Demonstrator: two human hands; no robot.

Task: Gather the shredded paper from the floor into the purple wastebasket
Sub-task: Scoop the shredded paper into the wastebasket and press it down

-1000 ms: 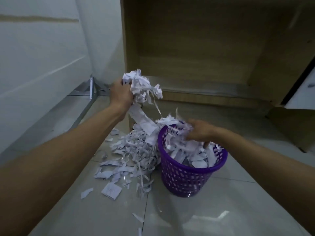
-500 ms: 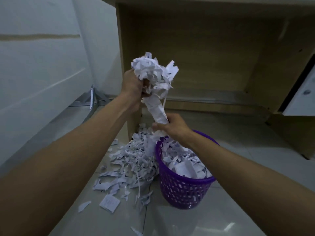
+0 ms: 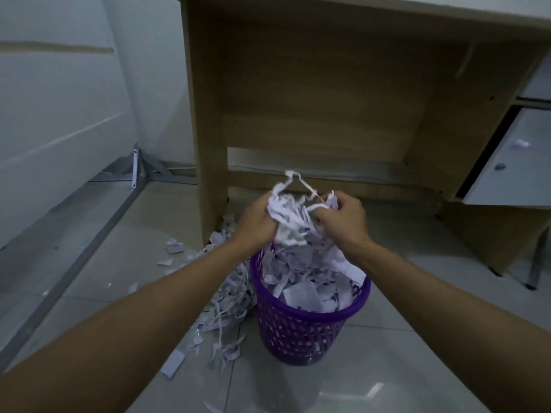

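Both hands, left hand [image 3: 257, 222] and right hand [image 3: 343, 219], grasp one bundle of shredded paper [image 3: 293, 217] just above the purple wastebasket [image 3: 301, 335]. Next, I think: lower it inside, because more shreds [image 3: 229, 296] lie on the floor at its left side.

left hand [image 3: 257, 223] + right hand [image 3: 343, 220] grip paper wad [image 3: 290, 217] | above purple wastebasket [image 3: 301, 332] | floor scraps [image 3: 226, 305] left

Head view, forward and downward
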